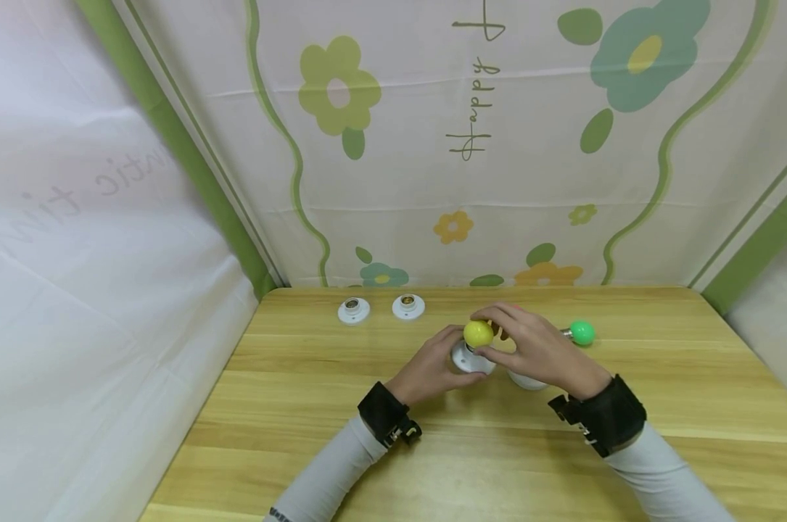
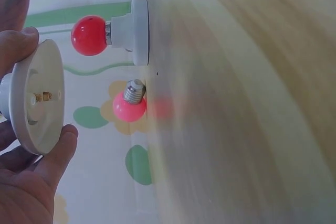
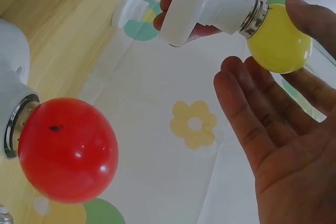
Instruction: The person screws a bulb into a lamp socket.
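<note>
My left hand (image 1: 426,371) grips a white lamp holder (image 1: 473,360) by its round base, raised off the table. In the left wrist view the base's underside shows metal contacts, with thumb and fingers at its rim. A yellow bulb (image 3: 280,39) sits in this holder, a band of its metal screw cap showing. My right hand (image 1: 538,349) has thumb and index finger on the yellow glass; its other fingers (image 3: 257,114) extend loosely below. Close by, a red bulb (image 3: 68,150) stands in a second white holder (image 2: 139,31), mostly hidden by the right hand in the head view.
A loose pink bulb (image 2: 129,108) lies on the wooden table (image 1: 432,464) beyond the red one. The green bulb (image 1: 582,333) lies to the right. Two bulbless holders, one left (image 1: 354,311) and one nearer the middle (image 1: 408,307), stand along the back by the flowered curtain (image 1: 393,188).
</note>
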Available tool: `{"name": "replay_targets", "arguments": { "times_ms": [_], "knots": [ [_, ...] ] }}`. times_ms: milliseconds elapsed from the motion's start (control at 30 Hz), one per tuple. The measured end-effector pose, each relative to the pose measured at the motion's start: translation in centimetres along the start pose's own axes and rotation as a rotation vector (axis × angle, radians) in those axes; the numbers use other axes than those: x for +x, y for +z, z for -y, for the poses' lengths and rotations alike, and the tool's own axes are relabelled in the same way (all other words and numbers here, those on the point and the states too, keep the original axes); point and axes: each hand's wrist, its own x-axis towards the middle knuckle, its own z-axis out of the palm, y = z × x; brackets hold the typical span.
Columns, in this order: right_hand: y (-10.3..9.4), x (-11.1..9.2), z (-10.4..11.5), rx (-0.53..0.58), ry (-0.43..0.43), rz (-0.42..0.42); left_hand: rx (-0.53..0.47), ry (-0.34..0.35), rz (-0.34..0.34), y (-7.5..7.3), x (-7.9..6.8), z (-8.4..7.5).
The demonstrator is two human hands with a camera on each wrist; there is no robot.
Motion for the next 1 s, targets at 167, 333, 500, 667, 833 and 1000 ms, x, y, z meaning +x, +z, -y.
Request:
{"name": "replay_targets", "arguments": {
  "times_ms": [167, 333, 500, 667, 833, 1000],
  "knots": [
    [0.15, -0.01, -0.07, 0.017, -0.019, -0.009, 0.008, 0.007, -0.001, 0.00, -0.01, -0.01],
    [0.08, -0.02, -0.04, 0.056, -0.072, 0.031, 0.004, 0.012, 0.001, -0.03, -0.03, 0.02],
    [-0.17, -0.11, 0.14, 0.080, -0.072, 0.068, -0.006, 0.014, 0.003, -0.01, -0.02, 0.10],
    [-0.35, 0.01, 0.21, 0.088, -0.080, 0.066, -0.004, 0.016, -0.003, 0.06, 0.01, 0.05],
    [-0.27, -0.02, 0.11, 0.098, -0.081, 0.058, 0.002, 0.016, 0.004, 0.07, -0.09, 0.03],
    [-0.18, -0.10, -0.10, 0.081, -0.071, 0.041, 0.012, 0.007, 0.013, 0.16, -0.18, 0.06]
  ]
}}
